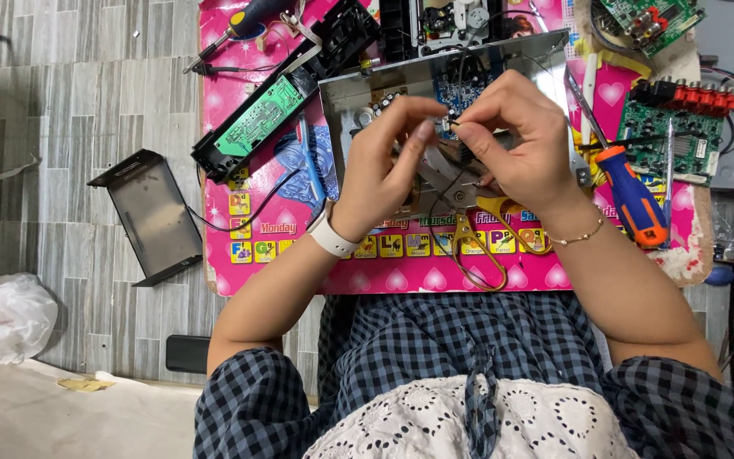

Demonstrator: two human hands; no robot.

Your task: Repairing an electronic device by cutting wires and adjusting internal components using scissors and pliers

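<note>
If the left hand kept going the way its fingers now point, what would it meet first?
The left hand points toward the right hand; its fingertips nearly meet that hand's fingertips, where a thin black wire is pinched. It would likely meet the wire or those fingertips first, though depth is unclear.

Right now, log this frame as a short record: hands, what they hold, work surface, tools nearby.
Left hand: pinching a thin black wire
Right hand: pinching the same wire near its end
Under hands: opened metal chassis
Surface: pink board on tiled floor
Tools: orange-and-blue screwdriver, yellow-handled scissors
Loose part: green circuit board
</note>
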